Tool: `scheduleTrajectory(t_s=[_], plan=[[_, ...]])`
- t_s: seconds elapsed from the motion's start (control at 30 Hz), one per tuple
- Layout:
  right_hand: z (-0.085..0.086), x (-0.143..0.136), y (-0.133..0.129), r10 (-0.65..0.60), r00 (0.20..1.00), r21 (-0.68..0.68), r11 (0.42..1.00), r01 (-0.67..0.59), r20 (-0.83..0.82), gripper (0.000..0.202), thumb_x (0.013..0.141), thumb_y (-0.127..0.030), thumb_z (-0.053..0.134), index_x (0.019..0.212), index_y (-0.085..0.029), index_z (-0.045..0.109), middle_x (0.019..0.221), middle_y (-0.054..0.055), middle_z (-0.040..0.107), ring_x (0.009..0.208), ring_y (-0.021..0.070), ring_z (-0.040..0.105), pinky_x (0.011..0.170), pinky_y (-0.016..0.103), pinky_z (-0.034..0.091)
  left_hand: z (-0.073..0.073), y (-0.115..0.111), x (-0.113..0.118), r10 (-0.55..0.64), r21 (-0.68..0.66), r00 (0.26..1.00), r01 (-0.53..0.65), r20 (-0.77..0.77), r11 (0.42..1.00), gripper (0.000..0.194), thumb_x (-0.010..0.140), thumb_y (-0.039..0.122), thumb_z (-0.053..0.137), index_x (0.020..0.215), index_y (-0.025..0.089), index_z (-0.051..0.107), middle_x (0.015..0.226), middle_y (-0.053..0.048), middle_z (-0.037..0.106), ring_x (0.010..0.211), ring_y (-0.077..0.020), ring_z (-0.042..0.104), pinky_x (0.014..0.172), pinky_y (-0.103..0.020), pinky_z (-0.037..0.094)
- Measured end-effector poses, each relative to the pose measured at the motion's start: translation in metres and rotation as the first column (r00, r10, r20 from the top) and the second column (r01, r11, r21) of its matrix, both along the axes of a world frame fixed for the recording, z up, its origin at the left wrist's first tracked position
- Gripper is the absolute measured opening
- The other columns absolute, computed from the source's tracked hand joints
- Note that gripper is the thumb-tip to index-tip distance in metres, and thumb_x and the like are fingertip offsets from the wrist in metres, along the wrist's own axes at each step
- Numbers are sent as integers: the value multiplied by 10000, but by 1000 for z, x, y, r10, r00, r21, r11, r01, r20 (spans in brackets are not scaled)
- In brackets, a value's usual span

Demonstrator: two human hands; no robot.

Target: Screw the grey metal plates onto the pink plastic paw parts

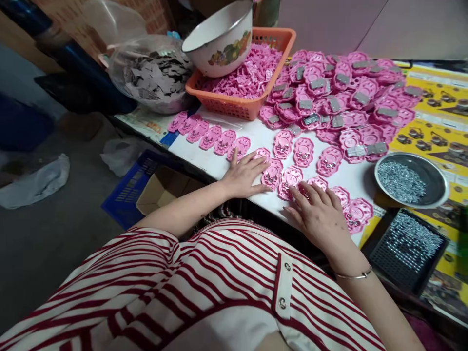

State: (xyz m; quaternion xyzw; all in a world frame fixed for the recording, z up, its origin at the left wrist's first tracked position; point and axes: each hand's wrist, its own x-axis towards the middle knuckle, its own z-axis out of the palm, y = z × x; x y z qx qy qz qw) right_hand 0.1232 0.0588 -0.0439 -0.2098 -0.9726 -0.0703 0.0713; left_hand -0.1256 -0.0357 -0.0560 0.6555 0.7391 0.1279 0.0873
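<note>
My left hand [243, 175] lies with its fingers spread at the near edge of the white tabletop. Its fingertips reach toward a row of pink moulded plastic plates, beside one plate [272, 174] with small metal parts on it. My right hand [320, 214], a thin bangle on its wrist, hovers over or rests on more of these plates. Its thumb and fingers are apart, near a plate [291, 181]; contact is hard to make out. Another plate [358, 215] lies right of that hand. Both hands partly cover plates beneath them.
Behind the row is a heap of pink plates [340, 87] with grey pieces. An orange basket [234, 105] of pink parts carries an enamel bowl [219, 39]. At right stand a metal bowl [435, 187] and black tray [387, 248] of small metal parts. A blue crate [120, 200] sits below left.
</note>
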Motion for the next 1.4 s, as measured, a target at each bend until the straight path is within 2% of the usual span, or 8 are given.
scheduleTrajectory(t_s=[0.37, 0.57, 0.73, 0.87, 0.97, 1.07, 1.23, 1.4], plan=[[1, 16, -17, -132, 991, -75, 988, 132, -5, 666, 930, -563, 552, 1496, -219, 478, 1508, 208, 543, 1360, 336, 559, 1123, 532, 465, -4, 2, 1, -180, 42, 983, 182, -49, 982, 618, 977, 618, 561, 1471, 249, 584, 1605, -130, 497, 1528, -365, 378, 1268, -713, 62], [3, -1, -15, -117, 993, -164, 979, 117, 13, 727, 927, -591, 543, 1544, -231, 412, 1607, 185, 452, 1480, 345, 455, 1197, 560, 405, 1, 6, -2, -63, 3, 996, 64, -69, 998, 1003, 838, 781, 630, 1598, 167, 406, 1653, -259, 365, 1545, -446, 320, 1235, -754, 50], [1, -17, -15, -159, 987, -200, 967, 156, 3, 662, 950, -555, 518, 1497, -185, 473, 1516, 188, 555, 1420, 329, 509, 1204, 561, 395, 5, 7, 0, -61, 4, 996, 61, -62, 998, 824, 933, 715, 544, 1568, 196, 461, 1571, -205, 513, 1477, -409, 431, 1253, -741, -3], [5, -19, -12, -165, 986, -178, 971, 161, -8, 756, 904, -652, 536, 1483, -169, 478, 1501, 207, 554, 1378, 341, 530, 1175, 556, 420, 9, 1, -4, -56, 44, 998, 57, -32, 997, 785, 961, 710, 485, 1567, 210, 462, 1599, -186, 484, 1490, -401, 411, 1256, -740, -1], [13, -27, -4, -161, 987, -166, 973, 158, -5, 733, 924, -635, 508, 1487, -168, 471, 1502, 208, 550, 1378, 344, 528, 1136, 537, 455, 10, -7, -27, 63, 96, 998, -63, -1, 993, 810, 938, 778, 438, 1550, 249, 481, 1639, -153, 437, 1520, -409, 358, 1252, -746, -18], [24, -53, 8, -103, 995, -185, 977, 102, 8, 702, 947, -602, 480, 1483, -148, 474, 1519, 209, 537, 1395, 347, 516, 1137, 527, 461, 7, -18, -72, 261, 147, 965, -260, 19, 954, 859, 920, 834, 361, 1540, 254, 495, 1658, -129, 411, 1550, -418, 288, 1269, -718, -25], [33, -122, 18, 205, 978, -219, 956, -193, 33, 704, 955, -606, 450, 1505, -168, 469, 1581, 208, 481, 1448, 377, 481, 1165, 541, 437, -6, -42, -164, 572, 170, 815, -580, 96, 797, 1013, 857, 936, 175, 1567, 262, 440, 1715, -51, 298, 1550, -384, 259, 1299, -653, -27], [27, -182, 16, 344, 935, -283, 907, -310, 79, 747, 934, -680, 417, 1550, -259, 423, 1661, 189, 370, 1520, 430, 396, 1177, 610, 400, -17, -48, -206, 653, 73, 753, -658, 76, 750, 983, 890, 894, 185, 1561, 234, 467, 1706, -108, 321, 1552, -403, 267, 1278, -694, 24]])
